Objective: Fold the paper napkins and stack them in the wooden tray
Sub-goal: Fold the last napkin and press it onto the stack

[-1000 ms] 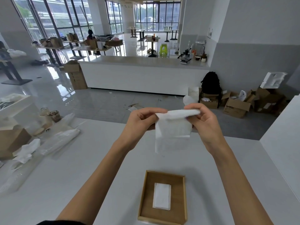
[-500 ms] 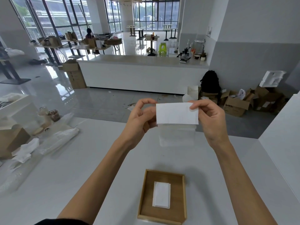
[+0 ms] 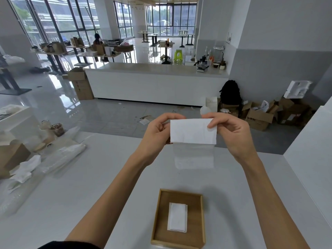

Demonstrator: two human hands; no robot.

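Note:
I hold a white paper napkin [image 3: 193, 131] up in the air over the far part of the white table [image 3: 89, 186]. Its top half is folded down over the front, and the lower half hangs below. My left hand [image 3: 156, 131] pinches its left edge and my right hand [image 3: 231, 133] pinches its top right corner. Nearer to me on the table stands the wooden tray [image 3: 202, 220], with a small stack of folded white napkins [image 3: 177, 220] lying in its middle.
At the table's left side lie clear plastic wrappers [image 3: 61, 159], loose crumpled napkins [image 3: 25, 169], a brown cardboard box [image 3: 12, 155] and cups [image 3: 57, 129]. A white counter edge [image 3: 309, 150] rises on the right. Beyond the table is open floor with cardboard boxes [image 3: 260, 117].
The napkin's top half has been folded down toward me, from a bent-over top edge to a flat doubled flap. Both hands stayed at its sides.

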